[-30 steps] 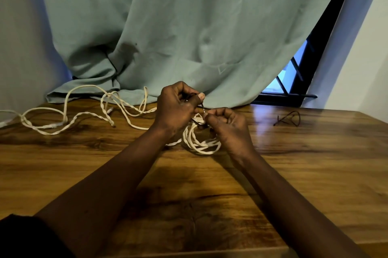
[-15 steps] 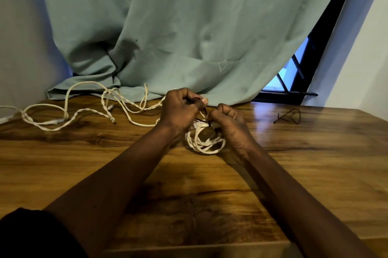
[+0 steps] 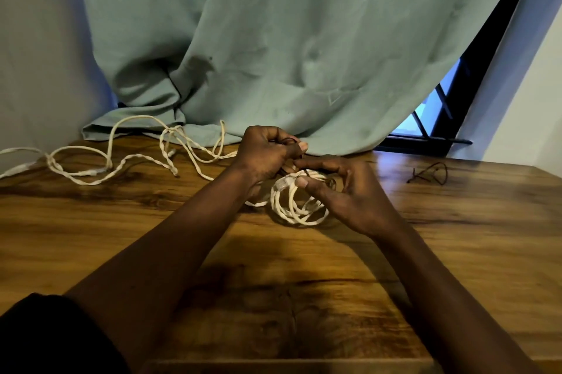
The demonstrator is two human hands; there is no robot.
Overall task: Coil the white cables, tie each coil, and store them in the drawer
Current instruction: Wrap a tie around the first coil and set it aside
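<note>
A small coil of white cable (image 3: 293,206) lies on the wooden table (image 3: 456,252) between my hands. My left hand (image 3: 267,151) is curled above the coil's far left side and pinches a thin dark tie (image 3: 289,141) between thumb and fingers. My right hand (image 3: 343,188) covers the coil's right side, its thumb pressing the coil's top and its fingers curled over the cable. A second white cable (image 3: 121,160) sprawls loose and twisted across the back left of the table. No drawer is in view.
A teal curtain (image 3: 273,54) hangs behind the table and bunches onto its back edge. Another thin dark tie (image 3: 431,174) lies at the back right. A dark window frame (image 3: 450,118) stands at the right, beside a white wall.
The coil has been lowered flat onto the table. My right hand has opened out over it, thumb now pressing the top; my left hand still pinches the dark tie.
</note>
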